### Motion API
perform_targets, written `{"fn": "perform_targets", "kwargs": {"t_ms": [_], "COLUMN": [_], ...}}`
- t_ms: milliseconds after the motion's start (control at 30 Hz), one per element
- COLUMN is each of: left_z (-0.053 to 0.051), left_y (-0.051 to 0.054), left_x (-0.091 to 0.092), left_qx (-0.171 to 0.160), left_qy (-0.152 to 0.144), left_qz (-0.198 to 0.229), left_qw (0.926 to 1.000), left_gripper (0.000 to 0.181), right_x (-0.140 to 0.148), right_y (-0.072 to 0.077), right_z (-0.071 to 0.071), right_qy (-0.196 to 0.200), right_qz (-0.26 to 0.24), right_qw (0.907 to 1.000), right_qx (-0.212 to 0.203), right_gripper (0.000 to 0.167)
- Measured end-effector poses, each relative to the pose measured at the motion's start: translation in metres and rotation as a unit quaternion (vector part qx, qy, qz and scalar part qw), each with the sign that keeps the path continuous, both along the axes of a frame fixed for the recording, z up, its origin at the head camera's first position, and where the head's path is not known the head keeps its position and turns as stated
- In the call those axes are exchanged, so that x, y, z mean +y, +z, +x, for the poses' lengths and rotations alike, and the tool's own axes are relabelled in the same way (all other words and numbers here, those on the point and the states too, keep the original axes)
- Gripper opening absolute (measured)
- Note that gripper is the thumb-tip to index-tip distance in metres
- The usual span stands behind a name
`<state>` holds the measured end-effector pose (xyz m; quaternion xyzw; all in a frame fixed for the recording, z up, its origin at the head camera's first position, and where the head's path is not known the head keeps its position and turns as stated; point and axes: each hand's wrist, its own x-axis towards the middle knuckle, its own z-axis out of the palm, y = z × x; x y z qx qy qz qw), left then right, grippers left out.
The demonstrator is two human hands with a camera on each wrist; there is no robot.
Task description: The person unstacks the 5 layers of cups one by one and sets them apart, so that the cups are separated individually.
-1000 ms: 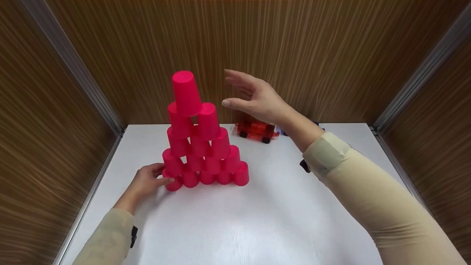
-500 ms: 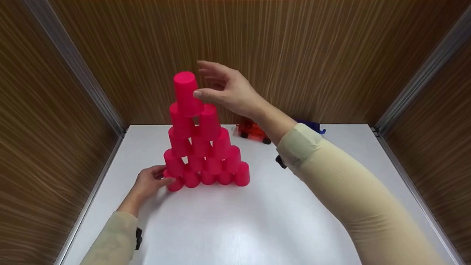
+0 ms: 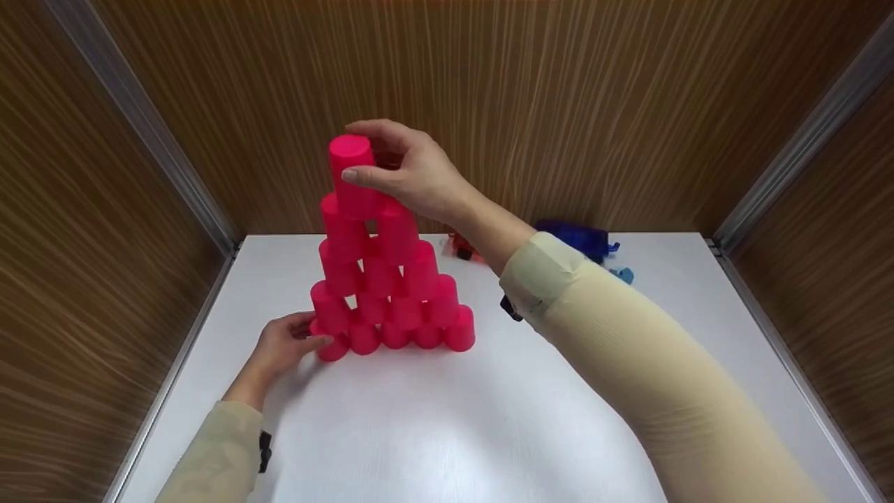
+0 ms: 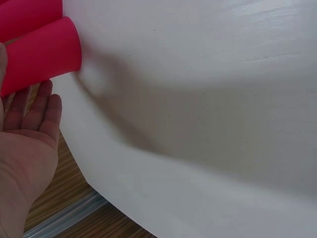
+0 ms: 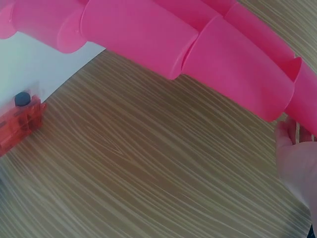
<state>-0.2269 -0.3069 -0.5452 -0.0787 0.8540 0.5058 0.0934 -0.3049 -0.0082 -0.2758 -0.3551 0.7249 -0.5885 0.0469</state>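
Observation:
Red cups, upside down, stand stacked as a pyramid [image 3: 380, 276] in the head view, left of the middle. My right hand [image 3: 422, 175] is at the single top cup [image 3: 354, 192], thumb across its front and fingers round the far side. In the right wrist view that hand [image 5: 299, 161] shows at the right edge against a cup [image 5: 309, 99]. Low down, my left hand [image 3: 283, 346] holds the leftmost bottom-row cup [image 3: 332, 351], thumb in front. The left wrist view has this hand [image 4: 25, 153] beside a red cup [image 4: 44, 54], with fingertips partly hidden.
Behind the right forearm, near the back wall [image 3: 628, 126], lie a red toy vehicle [image 3: 462, 246], a blue toy [image 3: 576, 239] and a small light-blue piece [image 3: 621, 274]. Wood-patterned walls with metal edge strips enclose the white table [image 3: 447, 419] on the left, back and right.
My right hand has come leftward from beside the pyramid and closed round the top cup. The left hand keeps its place at the bottom cup, and the stack looks unchanged.

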Motion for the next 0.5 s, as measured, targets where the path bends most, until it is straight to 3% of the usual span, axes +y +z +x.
{"fn": "perform_targets", "kwargs": {"t_ms": [233,500], "left_z": [-0.002,-0.005], "left_y": [0.001,0.003], "left_x": [0.002,-0.005], "left_qx": [-0.008,-0.017], "left_qy": [0.0,-0.006], "left_qz": [-0.007,-0.017], "left_qw": [0.9999,0.9997], "left_gripper": [0.073,0.077], "right_x": [0.02,0.072], "right_y": [0.006,0.018], "right_z": [0.0,-0.002], "right_qy": [-0.002,-0.043], "right_qz": [-0.033,-0.023], "right_qw": [0.9991,0.9961], "right_qx": [0.027,0.073], "right_gripper": [0.059,0.056]}}
